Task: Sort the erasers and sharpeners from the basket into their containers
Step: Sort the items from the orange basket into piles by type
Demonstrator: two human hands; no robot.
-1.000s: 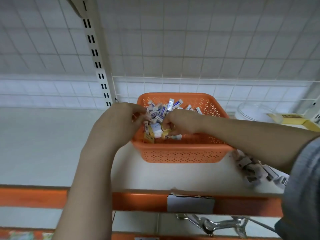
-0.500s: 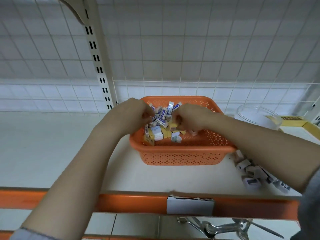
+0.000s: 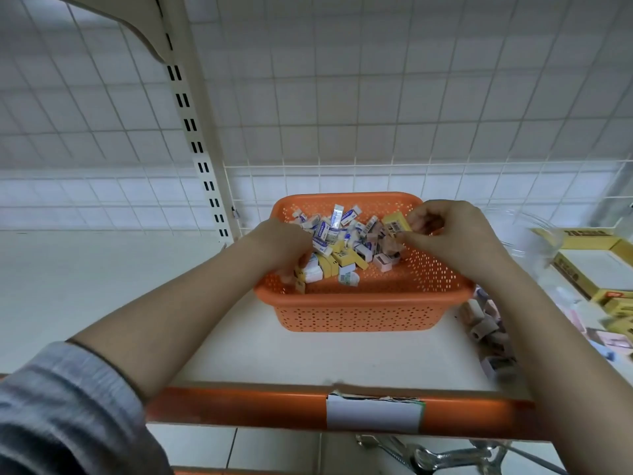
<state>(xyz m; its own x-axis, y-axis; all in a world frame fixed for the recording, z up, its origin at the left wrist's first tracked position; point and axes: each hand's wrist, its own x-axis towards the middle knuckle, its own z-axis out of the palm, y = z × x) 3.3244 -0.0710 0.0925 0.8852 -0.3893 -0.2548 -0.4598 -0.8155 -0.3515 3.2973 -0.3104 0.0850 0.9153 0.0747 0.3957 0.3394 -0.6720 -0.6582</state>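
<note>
An orange perforated basket (image 3: 359,315) stands on the white shelf, holding a heap of small erasers and sharpeners (image 3: 339,241) in white, blue and yellow wrappers. My left hand (image 3: 281,245) reaches into the basket's left side with fingers curled down among the pieces; what it holds is hidden. My right hand (image 3: 445,234) hovers over the basket's right side and pinches several small pieces, among them a yellow barcoded eraser (image 3: 395,226). A loose pile of sharpeners (image 3: 486,332) lies on the shelf right of the basket.
A clear plastic container (image 3: 520,234) stands behind the basket at the right. Yellow cardboard boxes (image 3: 592,265) sit at the far right edge. The shelf has an orange front rail (image 3: 239,406) with a white label. Wire grid panels form the back wall.
My right hand has lifted from the heap toward the basket's right side with pieces pinched in it. My left hand has dug lower into the left of the heap. The view shifted.
</note>
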